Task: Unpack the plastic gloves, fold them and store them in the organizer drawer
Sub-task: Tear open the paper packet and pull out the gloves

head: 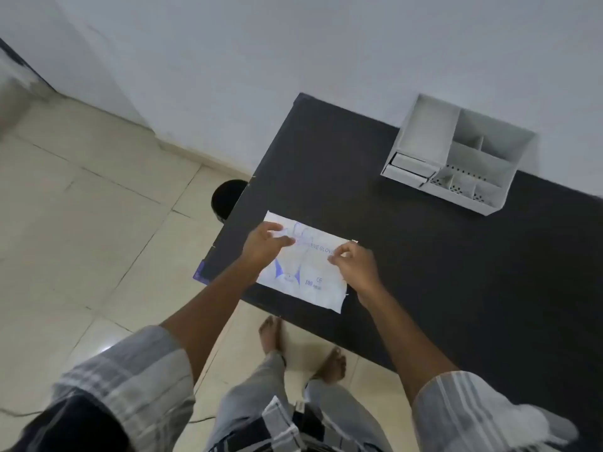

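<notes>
White glove packet (313, 272) pinched by left hand (262, 244) and right hand (357, 267).

Both arms reach forward, sleeves rolled at the elbows. The left hand (265, 244) has fingers curled in a pinching grip; the right hand (354, 265), just right of it, pinches likewise.

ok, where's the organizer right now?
Head view: the white organizer sits at the dark table's far right, against the wall, well beyond the glove packet.
</notes>
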